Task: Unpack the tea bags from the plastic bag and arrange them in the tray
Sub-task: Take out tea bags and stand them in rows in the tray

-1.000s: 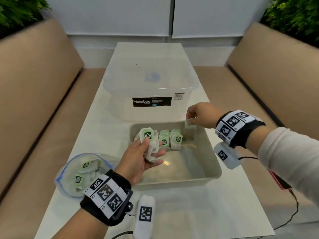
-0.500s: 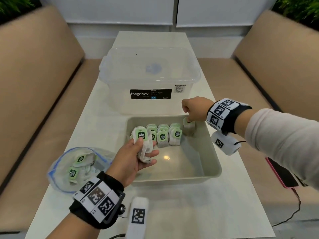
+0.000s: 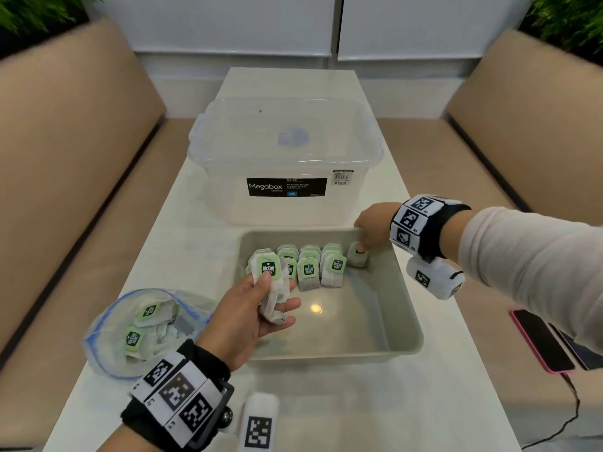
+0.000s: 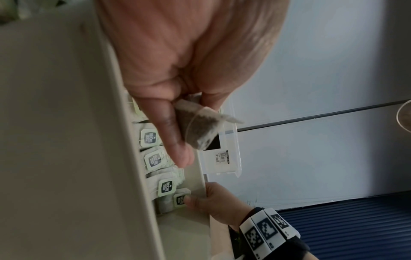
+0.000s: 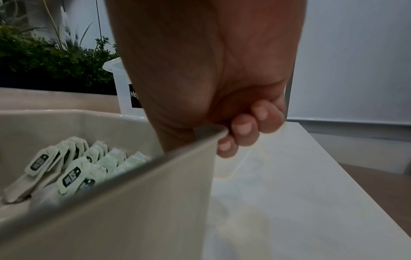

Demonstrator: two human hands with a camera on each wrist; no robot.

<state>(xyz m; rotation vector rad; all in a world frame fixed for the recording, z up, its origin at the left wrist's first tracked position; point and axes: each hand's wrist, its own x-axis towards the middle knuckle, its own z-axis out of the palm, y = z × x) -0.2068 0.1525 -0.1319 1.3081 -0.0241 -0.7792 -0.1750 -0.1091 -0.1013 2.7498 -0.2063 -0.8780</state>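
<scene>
Grey plastic forms the tray point(image 3: 404, 334), which sits on the white worktop point(image 3: 359, 402) in front of a big clear storage box point(image 3: 284, 158). Along its far wall, rows of tea bags point(image 3: 308, 267) with green tags already lean in short stacks. The right hand point(image 3: 375, 228) is at the far right corner of the tray: its thumb presses on a new tea bag point(image 3: 357, 256) at the right end of the rows, while the other fingers point(image 5: 242, 128) are curled over the outside of the rim, as the right wrist view shows. I cannot tell whether the hand pinches the bag or only pushes it.

The left hand point(image 3: 251, 311) waits over the near left part of the tray, and its fingers and thumb are closed around a small bundle of tea bags point(image 3: 272, 282), with one green tag facing up. The plastic bag point(image 3: 143, 331) lies open on the worktop to the left of the tray, with more tea bags inside, so the task looks about half done.

To do this step well, I think the right hand should set the new bag leaning at the same angle as its neighbours, with the tag to the front, and let go slowly so that it does not fall flat. The neighbouring stacks are loose and may tip like dominoes if they are bumped. The left hand should hold its bundle gently and give one bag at a time.
</scene>
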